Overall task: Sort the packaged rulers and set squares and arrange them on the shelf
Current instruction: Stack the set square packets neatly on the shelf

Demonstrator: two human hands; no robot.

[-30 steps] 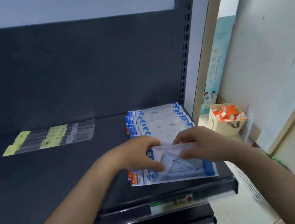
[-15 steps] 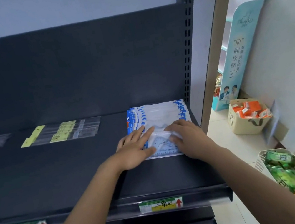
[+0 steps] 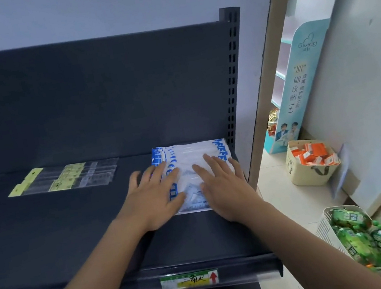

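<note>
A stack of packaged set squares (image 3: pixel 187 156), clear bags with blue and white headers, lies at the right end of the dark shelf (image 3: pixel 72 227) against the back panel. My left hand (image 3: pixel 156 195) lies flat with straight fingers on the stack's left side. My right hand (image 3: pixel 224 184) lies flat on its right side, fingers spread. Between the hands the top packet's triangle shows. Farther left on the shelf lie packaged rulers (image 3: pixel 69 181) in clear sleeves with yellow headers.
The perforated upright post (image 3: pixel 233 81) bounds the shelf on the right. A price label (image 3: pixel 189 280) sits on the front rail. On the floor to the right stand a beige basket of orange boxes (image 3: pixel 311 164), a white basket of green packets (image 3: pixel 361 239) and a teal display board (image 3: pixel 299 80).
Both hands pushed the top set-square packet from the shelf's front back onto the stack. They went from pinching the packet to lying flat on it.
</note>
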